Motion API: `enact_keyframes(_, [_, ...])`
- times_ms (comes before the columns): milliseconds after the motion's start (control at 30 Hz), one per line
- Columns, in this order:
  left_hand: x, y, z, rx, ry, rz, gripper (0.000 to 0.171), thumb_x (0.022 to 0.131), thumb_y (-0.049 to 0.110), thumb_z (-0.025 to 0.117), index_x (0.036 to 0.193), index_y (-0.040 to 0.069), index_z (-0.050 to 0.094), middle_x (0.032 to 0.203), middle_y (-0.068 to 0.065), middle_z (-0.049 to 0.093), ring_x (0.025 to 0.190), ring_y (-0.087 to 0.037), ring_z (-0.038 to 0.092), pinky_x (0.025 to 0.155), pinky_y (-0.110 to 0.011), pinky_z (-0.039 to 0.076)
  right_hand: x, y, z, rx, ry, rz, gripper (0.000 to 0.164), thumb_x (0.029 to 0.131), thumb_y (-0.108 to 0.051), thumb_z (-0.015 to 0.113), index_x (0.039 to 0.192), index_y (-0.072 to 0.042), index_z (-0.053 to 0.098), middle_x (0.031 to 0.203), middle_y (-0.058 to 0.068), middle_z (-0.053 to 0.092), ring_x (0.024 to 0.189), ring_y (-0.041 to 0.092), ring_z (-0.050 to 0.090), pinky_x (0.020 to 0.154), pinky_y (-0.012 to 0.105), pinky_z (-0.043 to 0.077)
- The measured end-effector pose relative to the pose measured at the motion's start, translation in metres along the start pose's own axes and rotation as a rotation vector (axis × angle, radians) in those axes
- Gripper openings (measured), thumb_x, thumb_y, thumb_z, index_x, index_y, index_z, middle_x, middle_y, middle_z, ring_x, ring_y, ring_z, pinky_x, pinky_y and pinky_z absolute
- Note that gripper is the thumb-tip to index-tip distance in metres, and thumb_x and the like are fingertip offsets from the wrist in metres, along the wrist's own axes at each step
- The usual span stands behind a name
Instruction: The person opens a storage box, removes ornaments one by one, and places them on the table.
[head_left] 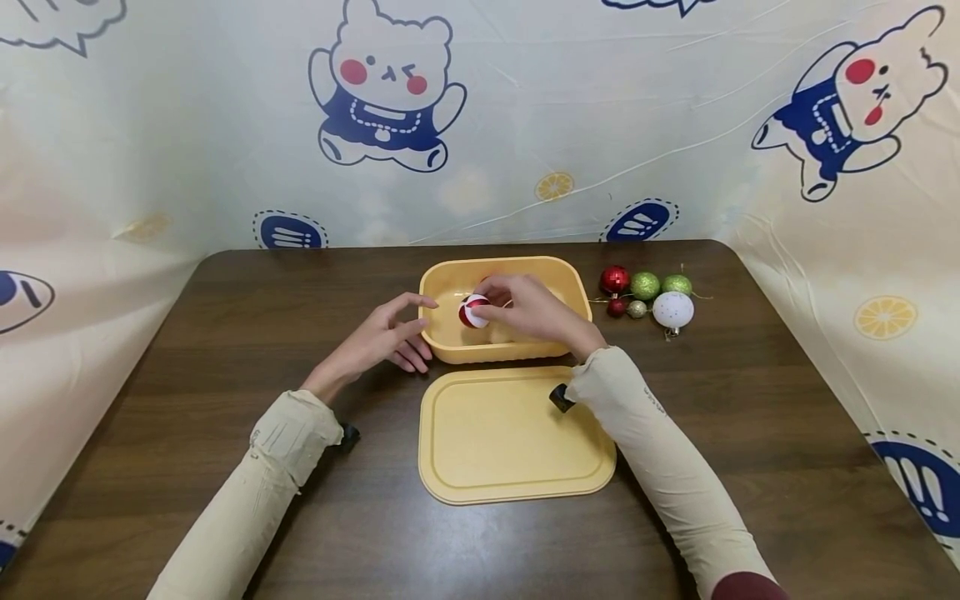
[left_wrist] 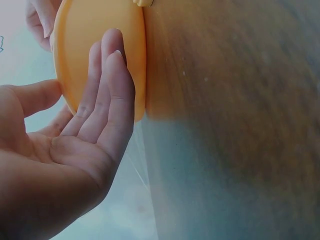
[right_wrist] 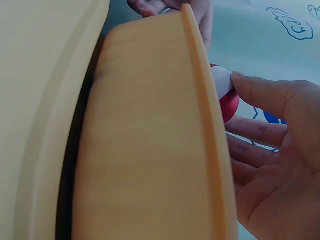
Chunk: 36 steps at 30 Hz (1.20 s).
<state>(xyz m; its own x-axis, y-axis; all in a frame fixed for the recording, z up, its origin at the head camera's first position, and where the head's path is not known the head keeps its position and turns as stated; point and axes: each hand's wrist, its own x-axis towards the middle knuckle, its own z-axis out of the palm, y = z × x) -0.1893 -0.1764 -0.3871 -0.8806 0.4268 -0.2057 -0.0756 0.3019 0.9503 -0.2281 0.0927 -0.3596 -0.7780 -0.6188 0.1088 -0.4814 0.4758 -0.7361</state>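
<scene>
A red and white bauble (head_left: 474,311) (right_wrist: 223,86) is pinched between the thumb and fingers of my right hand (head_left: 534,307) (right_wrist: 280,130), inside the yellow plastic box (head_left: 495,356). Part of the box's floor lies hidden beneath this hand. My left hand (head_left: 378,337) (left_wrist: 92,130) is at the box's left end, its fingers extended and the thumb at the rim; nothing is in its palm. Directly in front of the box, a matching yellow lid (head_left: 517,433) lies flat on the table, with the right sleeve over its right edge.
Right of the box sits a cluster of ornaments: a large red ball (head_left: 615,279), green glitter balls (head_left: 645,286), a white speckled ball (head_left: 672,310), a small red ball (head_left: 616,307) and a small pale gold one (head_left: 637,309). A printed curtain (head_left: 510,125) hangs behind the dark wooden table (head_left: 225,350).
</scene>
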Motion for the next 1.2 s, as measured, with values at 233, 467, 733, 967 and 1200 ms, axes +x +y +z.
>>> enact_keyframes(233, [0.000, -0.001, 0.000, 0.004, 0.002, 0.000, 0.037, 0.106, 0.025, 0.050, 0.142, 0.017, 0.042, 0.089, -0.029, 0.068, 0.072, -0.041, 0.071, 0.066, -0.048, 0.061, -0.003, -0.001, -0.008, 0.006, 0.016, 0.002, 0.024, 0.096, -0.020, 0.068, 0.114, -0.005, 0.069, 0.102, 0.005, 0.072, 0.091, 0.017, 0.067, 0.087, 0.034, 0.054])
enact_keyframes(467, [-0.001, 0.000, -0.001, 0.001, 0.007, -0.003, 0.037, 0.106, 0.025, 0.050, 0.141, 0.018, 0.043, 0.088, -0.028, 0.068, 0.071, -0.041, 0.071, 0.066, -0.048, 0.061, -0.006, -0.002, -0.016, -0.011, 0.028, -0.016, 0.024, 0.095, -0.021, 0.069, 0.116, -0.008, 0.070, 0.103, 0.002, 0.072, 0.092, 0.017, 0.068, 0.085, 0.037, 0.055])
enact_keyframes(733, [0.000, 0.002, 0.000, 0.013, 0.003, 0.003, 0.037, 0.106, 0.025, 0.050, 0.141, 0.018, 0.043, 0.088, -0.027, 0.069, 0.073, -0.041, 0.071, 0.066, -0.049, 0.060, -0.012, -0.006, -0.023, -0.029, 0.054, -0.042, 0.025, 0.094, -0.018, 0.071, 0.116, -0.007, 0.071, 0.104, 0.004, 0.072, 0.092, 0.019, 0.068, 0.084, 0.039, 0.055])
enact_keyframes(967, [0.000, 0.001, 0.000, 0.014, 0.006, -0.001, 0.037, 0.106, 0.023, 0.050, 0.142, 0.016, 0.042, 0.089, -0.028, 0.068, 0.072, -0.041, 0.071, 0.066, -0.049, 0.060, -0.021, -0.006, -0.026, -0.061, 0.080, -0.038, 0.028, 0.091, -0.018, 0.075, 0.116, -0.006, 0.070, 0.106, 0.005, 0.071, 0.094, 0.019, 0.067, 0.084, 0.039, 0.056])
enact_keyframes(1200, [0.000, 0.001, 0.000, 0.015, 0.002, 0.004, 0.039, 0.106, 0.019, 0.048, 0.144, 0.012, 0.040, 0.088, -0.028, 0.068, 0.072, -0.042, 0.070, 0.066, -0.050, 0.060, -0.032, -0.003, -0.029, -0.074, 0.091, -0.061, 0.025, 0.091, -0.015, 0.074, 0.113, -0.005, 0.071, 0.103, 0.005, 0.071, 0.094, 0.019, 0.066, 0.083, 0.040, 0.057])
